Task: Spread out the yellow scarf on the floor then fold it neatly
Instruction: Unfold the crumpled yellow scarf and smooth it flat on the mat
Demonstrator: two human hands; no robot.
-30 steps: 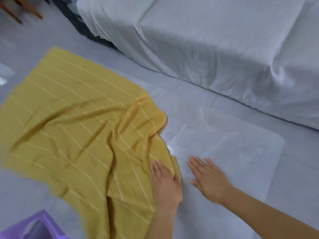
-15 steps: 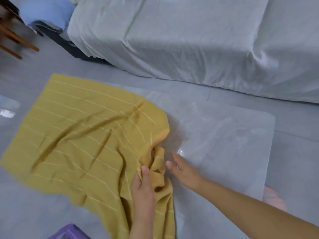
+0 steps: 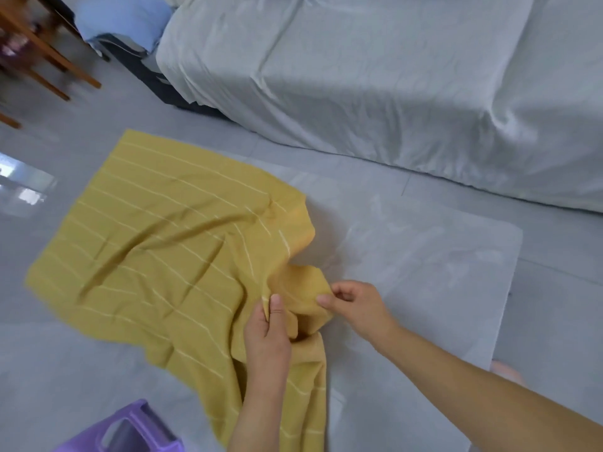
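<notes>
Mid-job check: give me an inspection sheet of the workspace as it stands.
Surface: grey tiled floor with a translucent plastic mat lying on it.
Job's things: yellow white-striped fabric scarf, far part spread nearly flat, near right corner bunched and wrinkled, not yet folded.
Clutter: purple plastic container at the near edge.
Grippers: left hand and right hand each pinch the bunched corner.
Cables: nothing seen.
Surroundings: grey-sheeted couch, wooden furniture legs, blue cushion.
</notes>
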